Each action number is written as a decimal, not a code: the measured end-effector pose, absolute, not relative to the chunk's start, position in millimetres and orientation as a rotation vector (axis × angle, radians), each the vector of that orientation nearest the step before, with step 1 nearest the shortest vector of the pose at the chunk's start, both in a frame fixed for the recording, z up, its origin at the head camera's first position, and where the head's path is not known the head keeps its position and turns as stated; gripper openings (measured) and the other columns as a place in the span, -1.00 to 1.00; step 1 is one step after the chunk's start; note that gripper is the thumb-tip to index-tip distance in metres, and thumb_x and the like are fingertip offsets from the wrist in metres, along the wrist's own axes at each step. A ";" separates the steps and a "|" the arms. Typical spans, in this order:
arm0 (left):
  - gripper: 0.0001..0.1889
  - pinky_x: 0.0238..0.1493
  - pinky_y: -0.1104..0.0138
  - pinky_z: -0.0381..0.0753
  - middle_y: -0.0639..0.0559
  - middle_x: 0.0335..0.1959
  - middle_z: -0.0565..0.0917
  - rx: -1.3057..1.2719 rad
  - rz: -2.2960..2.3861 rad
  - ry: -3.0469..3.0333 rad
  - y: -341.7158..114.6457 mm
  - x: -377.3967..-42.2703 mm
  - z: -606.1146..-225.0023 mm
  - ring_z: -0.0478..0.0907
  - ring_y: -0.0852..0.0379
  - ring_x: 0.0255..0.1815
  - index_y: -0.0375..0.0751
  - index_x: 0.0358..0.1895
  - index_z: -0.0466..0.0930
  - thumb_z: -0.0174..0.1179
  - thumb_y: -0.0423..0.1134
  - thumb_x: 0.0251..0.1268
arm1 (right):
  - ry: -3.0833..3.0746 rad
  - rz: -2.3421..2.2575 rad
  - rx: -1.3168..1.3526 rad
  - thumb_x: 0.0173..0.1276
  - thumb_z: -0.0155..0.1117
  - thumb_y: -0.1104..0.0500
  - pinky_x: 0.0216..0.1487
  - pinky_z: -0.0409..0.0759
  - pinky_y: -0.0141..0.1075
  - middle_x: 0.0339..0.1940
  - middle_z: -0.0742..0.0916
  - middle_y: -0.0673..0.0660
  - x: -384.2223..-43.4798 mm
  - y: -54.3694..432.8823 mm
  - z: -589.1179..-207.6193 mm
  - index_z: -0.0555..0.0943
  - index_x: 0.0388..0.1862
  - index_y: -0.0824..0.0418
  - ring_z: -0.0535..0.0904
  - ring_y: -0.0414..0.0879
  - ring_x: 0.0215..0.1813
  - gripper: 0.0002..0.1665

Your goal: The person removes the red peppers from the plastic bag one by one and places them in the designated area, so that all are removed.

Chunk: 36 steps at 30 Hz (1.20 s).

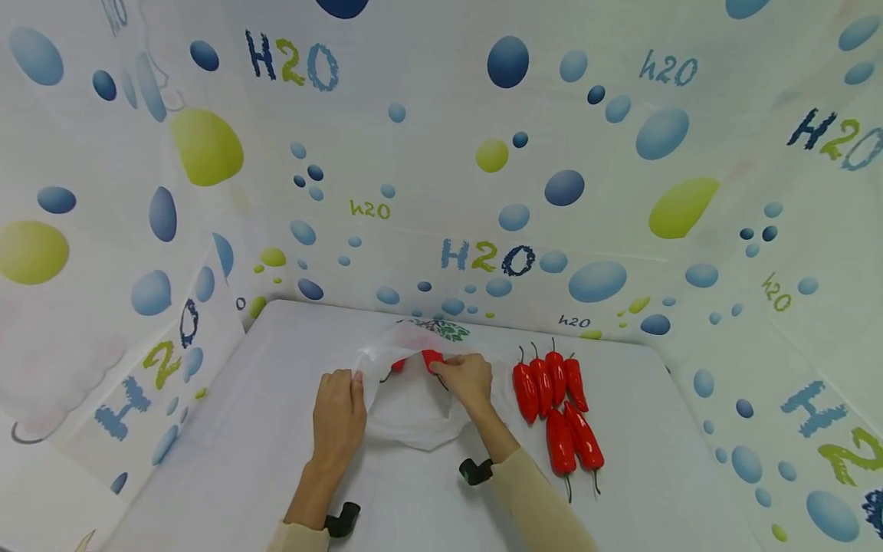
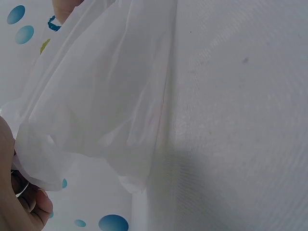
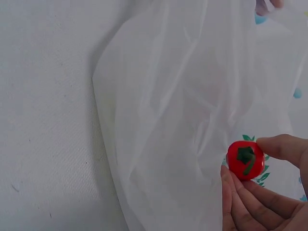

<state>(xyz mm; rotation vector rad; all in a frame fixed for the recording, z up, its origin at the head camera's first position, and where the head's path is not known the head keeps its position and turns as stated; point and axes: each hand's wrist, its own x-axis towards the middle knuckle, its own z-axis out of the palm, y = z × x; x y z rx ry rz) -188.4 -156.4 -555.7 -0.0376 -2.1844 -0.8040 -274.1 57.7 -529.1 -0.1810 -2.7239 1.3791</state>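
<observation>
A white plastic bag (image 1: 414, 429) lies on the table with its mouth held up and facing me. My left hand (image 1: 338, 418) grips the bag's left edge, its fingers curled; in the left wrist view the film hides part of that hand (image 2: 24, 192). My right hand (image 1: 469, 379) pinches a red chili pepper (image 1: 431, 359) at the right of the bag's mouth. In the right wrist view, the green-stemmed end of this chili pepper (image 3: 245, 160) shows between thumb and fingers. A second red chili pepper (image 1: 398, 366) is inside the bag, partly covered.
Several red chili peppers (image 1: 560, 441) lie in two rows on the table to the right of the bag. A white wall cover (image 1: 441, 153) with blue and green drops stands behind the table (image 1: 228, 452). A dark wrist camera (image 1: 343, 520) sits on each wrist.
</observation>
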 end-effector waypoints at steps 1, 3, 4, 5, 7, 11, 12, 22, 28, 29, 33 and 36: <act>-0.79 -0.37 0.15 0.37 -0.13 -0.46 0.48 -0.040 -0.804 -2.184 -156.2 -188.5 -555.5 0.34 -0.09 -0.38 -0.36 -0.31 0.47 0.12 -0.35 0.59 | -2.717 1.390 -0.175 0.22 0.60 -0.14 -0.36 0.69 -0.23 -0.37 0.84 0.08 -272.4 59.0 -528.6 0.85 -0.20 0.25 0.71 -0.01 -0.29 -0.53; -0.79 -0.36 0.14 0.37 -0.14 -0.47 0.48 -0.042 -0.805 -2.184 -155.9 -188.6 -555.2 0.35 -0.10 -0.37 -0.36 -0.32 0.46 0.11 -0.36 0.59 | -2.704 1.413 -0.168 0.23 0.59 -0.14 -0.37 0.69 -0.23 -0.41 0.83 0.06 -269.0 62.0 -527.6 0.85 -0.20 0.25 0.70 -0.04 -0.34 -0.54; -0.79 -0.36 0.14 0.37 -0.14 -0.46 0.48 -0.040 -0.806 -2.185 -155.8 -188.6 -555.1 0.35 -0.11 -0.37 -0.36 -0.32 0.46 0.11 -0.36 0.59 | -2.695 1.428 -0.163 0.23 0.59 -0.14 -0.37 0.69 -0.23 -0.42 0.83 0.05 -267.6 63.5 -527.5 0.85 -0.21 0.25 0.70 -0.05 -0.35 -0.54; -0.79 -0.36 0.14 0.37 -0.14 -0.46 0.49 -0.038 -0.808 -2.185 -155.7 -188.7 -555.0 0.35 -0.11 -0.37 -0.36 -0.32 0.46 0.11 -0.35 0.59 | -2.689 1.437 -0.158 0.23 0.59 -0.13 -0.37 0.68 -0.23 -0.43 0.82 0.04 -266.3 65.0 -527.2 0.85 -0.21 0.25 0.69 -0.06 -0.36 -0.55; -0.79 -0.35 0.13 0.37 -0.15 -0.45 0.49 -0.033 -0.816 -2.188 -155.6 -188.5 -554.6 0.36 -0.12 -0.36 -0.36 -0.31 0.47 0.10 -0.35 0.60 | -2.676 1.459 -0.150 0.23 0.59 -0.13 -0.37 0.68 -0.21 -0.43 0.82 0.04 -263.3 68.0 -526.2 0.84 -0.21 0.25 0.69 -0.05 -0.36 -0.55; -0.78 -0.35 0.12 0.39 -0.16 -0.44 0.51 -0.020 -0.829 -2.201 -155.0 -188.2 -554.7 0.37 -0.12 -0.35 -0.36 -0.30 0.48 0.09 -0.34 0.61 | -2.656 1.478 -0.128 0.24 0.58 -0.13 -0.35 0.69 -0.19 -0.41 0.83 0.06 -256.7 73.6 -524.2 0.84 -0.20 0.27 0.70 -0.03 -0.34 -0.54; -0.78 -0.35 0.12 0.39 -0.16 -0.44 0.51 -0.018 -0.830 -2.204 -154.9 -188.2 -554.9 0.37 -0.12 -0.35 -0.36 -0.31 0.47 0.09 -0.34 0.61 | -2.649 1.479 -0.125 0.24 0.58 -0.13 -0.34 0.70 -0.18 -0.41 0.83 0.06 -254.5 74.9 -523.5 0.84 -0.19 0.27 0.71 -0.02 -0.32 -0.53; -0.80 -0.35 0.11 0.40 -0.17 -0.43 0.52 -0.019 -0.829 -2.198 -154.3 -188.6 -556.6 0.38 -0.12 -0.35 -0.37 -0.27 0.48 0.11 -0.33 0.60 | -2.625 1.499 -0.123 0.25 0.58 -0.15 -0.30 0.72 -0.18 -0.33 0.84 0.06 -236.8 85.4 -522.5 0.84 -0.13 0.23 0.72 -0.02 -0.27 -0.52; -0.81 -0.36 0.11 0.39 -0.17 -0.42 0.52 -0.031 -0.822 -2.195 -154.0 -188.1 -557.9 0.37 -0.12 -0.36 -0.38 -0.27 0.48 0.11 -0.34 0.59 | -2.621 1.515 -0.135 0.26 0.57 -0.16 -0.31 0.71 -0.21 -0.38 0.84 0.02 -227.5 91.1 -524.4 0.85 -0.11 0.19 0.73 -0.09 -0.34 -0.54; -0.81 -0.36 0.12 0.39 -0.17 -0.42 0.52 -0.032 -0.820 -2.196 -153.9 -188.1 -558.1 0.37 -0.12 -0.36 -0.38 -0.27 0.48 0.11 -0.34 0.59 | -2.615 1.524 -0.136 0.26 0.57 -0.16 -0.31 0.72 -0.21 -0.38 0.84 0.01 -225.7 91.9 -523.9 0.85 -0.10 0.18 0.74 -0.10 -0.35 -0.54; -0.82 -0.37 0.12 0.38 -0.17 -0.43 0.51 -0.040 -0.815 -2.194 -153.7 -189.2 -558.6 0.37 -0.12 -0.37 -0.38 -0.27 0.48 0.11 -0.35 0.59 | -2.580 1.564 -0.126 0.27 0.57 -0.14 -0.31 0.70 -0.23 -0.41 0.83 -0.01 -218.6 95.7 -522.9 0.85 -0.11 0.18 0.75 -0.13 -0.38 -0.57; -0.81 -0.37 0.11 0.39 -0.18 -0.43 0.51 -0.052 -0.809 -2.187 -153.6 -189.5 -559.0 0.38 -0.13 -0.37 -0.39 -0.28 0.47 0.11 -0.36 0.59 | -2.551 1.595 -0.119 0.28 0.57 -0.12 -0.33 0.68 -0.24 -0.44 0.83 -0.02 -213.7 98.6 -522.4 0.85 -0.14 0.17 0.75 -0.14 -0.39 -0.60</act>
